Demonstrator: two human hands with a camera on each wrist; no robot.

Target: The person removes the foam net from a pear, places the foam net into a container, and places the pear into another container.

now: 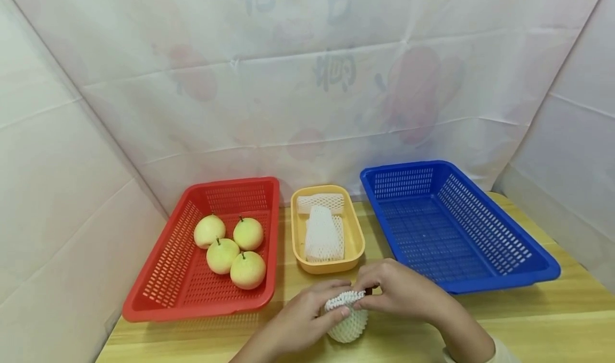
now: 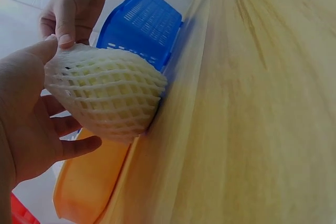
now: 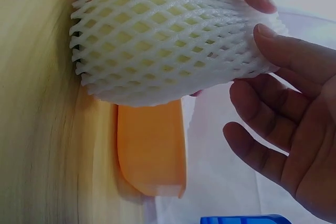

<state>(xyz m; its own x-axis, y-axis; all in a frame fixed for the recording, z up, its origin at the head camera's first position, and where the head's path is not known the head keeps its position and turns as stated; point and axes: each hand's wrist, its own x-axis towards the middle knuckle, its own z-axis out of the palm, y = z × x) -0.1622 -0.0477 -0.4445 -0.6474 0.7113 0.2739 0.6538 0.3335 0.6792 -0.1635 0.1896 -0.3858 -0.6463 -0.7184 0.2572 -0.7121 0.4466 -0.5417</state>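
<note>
A pale yellow-green fruit in a white foam net (image 1: 348, 328) stands on the table near the front edge, between both hands. Through the mesh in the left wrist view, the fruit (image 2: 113, 85) shows in small diamonds. My left hand (image 1: 305, 315) holds the net's upper rim with thumb and fingertips; its other fingers are spread beside the net. From the other side, my right hand (image 1: 399, 288) pinches the same rim between thumb and forefinger. In the right wrist view, the net (image 3: 157, 40) narrows toward the gripped end, and the remaining right-hand fingers (image 3: 260, 153) hang loosely curled.
On the left, a red basket (image 1: 202, 314) contains several pears (image 1: 223, 256) with stems. A small yellow-orange tray (image 1: 355, 240) in the middle holds white foam nets (image 1: 321, 235). To the right is a blue basket (image 1: 432, 235). Fabric walls (image 1: 307, 112) enclose the wooden table (image 1: 519, 320).
</note>
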